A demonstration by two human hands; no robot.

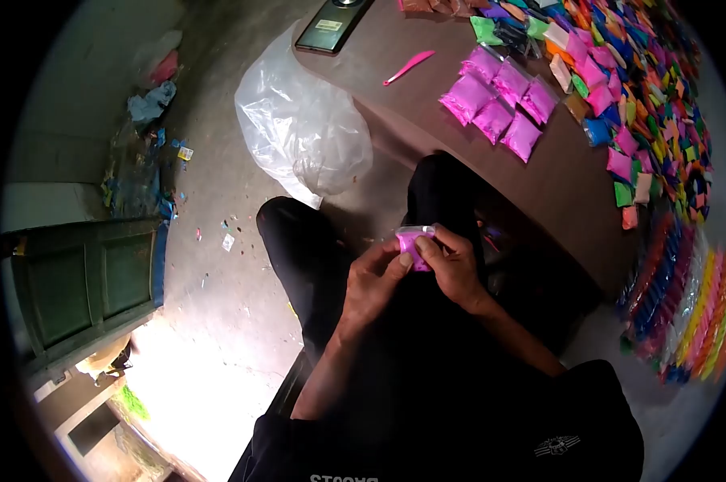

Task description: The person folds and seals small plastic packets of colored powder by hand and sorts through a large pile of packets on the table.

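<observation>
Between my two hands, above my lap, is a small clear packet of pink material (412,239), its transparent top edge facing away from me. My left hand (373,281) grips it from the left, thumb pressed on its face. From the other side my right hand (453,265) pinches it, thumb also on the front. The fingers behind the packet are hidden. Several similar pink packets (492,120) lie grouped on the brown table (556,189) ahead and to the right. A pink plastic knife-like tool (409,67) rests on the table to their left.
A phone (335,26) lies at the table's far left edge. A large clear plastic bag (299,128) hangs beside the table. Many colourful packets (620,96) are heaped at the right, with bundled coloured strips (684,297) below them. A green door (86,281) stands at left; scraps litter the floor.
</observation>
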